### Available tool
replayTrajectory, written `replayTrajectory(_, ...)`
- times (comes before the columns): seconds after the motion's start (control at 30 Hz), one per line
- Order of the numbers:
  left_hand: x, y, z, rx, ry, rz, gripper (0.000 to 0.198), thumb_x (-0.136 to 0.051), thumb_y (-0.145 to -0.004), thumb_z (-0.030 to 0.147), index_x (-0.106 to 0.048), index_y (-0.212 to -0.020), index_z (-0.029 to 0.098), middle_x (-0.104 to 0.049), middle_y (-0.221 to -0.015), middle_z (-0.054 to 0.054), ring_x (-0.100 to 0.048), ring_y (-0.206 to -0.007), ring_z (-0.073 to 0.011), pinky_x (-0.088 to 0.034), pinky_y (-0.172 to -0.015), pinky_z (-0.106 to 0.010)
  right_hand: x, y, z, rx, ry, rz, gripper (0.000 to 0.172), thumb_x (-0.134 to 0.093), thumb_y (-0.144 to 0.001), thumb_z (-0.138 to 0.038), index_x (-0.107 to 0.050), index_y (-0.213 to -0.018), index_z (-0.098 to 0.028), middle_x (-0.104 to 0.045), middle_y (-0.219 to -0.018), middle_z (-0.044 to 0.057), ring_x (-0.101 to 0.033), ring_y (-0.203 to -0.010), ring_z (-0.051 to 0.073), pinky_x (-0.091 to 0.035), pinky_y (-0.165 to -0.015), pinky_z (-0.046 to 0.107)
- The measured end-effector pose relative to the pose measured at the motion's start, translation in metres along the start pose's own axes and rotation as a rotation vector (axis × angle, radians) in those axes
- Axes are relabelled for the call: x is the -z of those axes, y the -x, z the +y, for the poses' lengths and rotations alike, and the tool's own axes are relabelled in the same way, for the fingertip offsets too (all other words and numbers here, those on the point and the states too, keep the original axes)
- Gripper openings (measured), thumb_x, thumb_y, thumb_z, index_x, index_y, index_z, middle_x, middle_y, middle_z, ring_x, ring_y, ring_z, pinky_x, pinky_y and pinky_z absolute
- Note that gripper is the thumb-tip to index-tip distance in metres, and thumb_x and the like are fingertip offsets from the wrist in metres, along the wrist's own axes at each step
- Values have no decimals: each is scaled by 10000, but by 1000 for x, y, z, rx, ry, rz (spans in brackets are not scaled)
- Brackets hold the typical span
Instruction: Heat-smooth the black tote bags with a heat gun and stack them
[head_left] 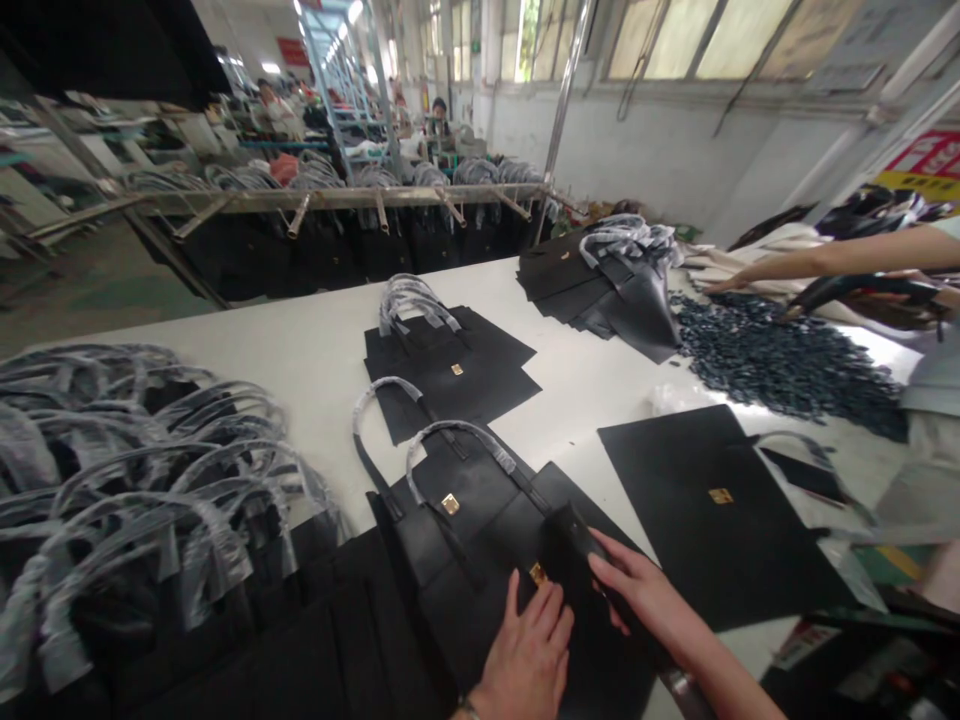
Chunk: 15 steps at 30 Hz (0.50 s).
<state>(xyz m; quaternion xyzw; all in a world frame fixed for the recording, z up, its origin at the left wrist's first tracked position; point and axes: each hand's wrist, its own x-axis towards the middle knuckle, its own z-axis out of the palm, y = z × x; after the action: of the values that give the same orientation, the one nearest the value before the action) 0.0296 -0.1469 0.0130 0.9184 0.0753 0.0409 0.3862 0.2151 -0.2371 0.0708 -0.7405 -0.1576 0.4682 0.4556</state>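
My left hand (525, 650) rests flat on a black leather handbag (480, 530), its fingers spread just below a small gold clasp (537, 573). My right hand (637, 590) grips a black leather flap (574, 550) standing up from the same bag, a little right of the clasp. The bag's handles are wrapped in clear plastic (461, 445). Beneath my hands, the lower part of the bag is hidden.
Stacks of black bags with plastic-wrapped handles (150, 500) fill the left of the white table (315, 350). More black bags lie ahead and right, beside a heap of small dark pieces (787, 365). A co-worker's arm (825, 262) reaches across at the far right.
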Motion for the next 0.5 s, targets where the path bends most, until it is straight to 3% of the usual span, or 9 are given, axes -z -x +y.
replayTrajectory(0.1,-5,0,-4,11,-50,0,503,-467,-926,258,-408,-1425,223,-318,-1526,-148,-223,-1441,-299,-24,-1179,-612,-2,-12,-21,-25,27,-49,625,-524,-879,-454,-405,-1413,-152,-565,-662,-29,-496,-371,80,-351,-336,184)
replayTrajectory(0.23,-19,0,-13,30,-198,134,441,-572,-872,330,-522,-1302,245,-73,-1597,-126,-66,-1458,-375,-153,-1154,-634,-2,-28,-42,-110,128,-100,578,-469,-915,-437,-381,-1418,-167,-562,-659,-22,-495,-350,77,-361,-313,169)
replayTrajectory(0.5,-30,-2,-22,-3,-295,143,438,-538,-887,408,-490,-1300,272,-86,-1596,-126,-53,-1454,-392,-184,-1132,-648,-14,-56,-70,-99,247,-176,491,-447,-935,-417,-442,-1371,-191,-553,-662,-20,-505,-350,78,-369,-299,161)
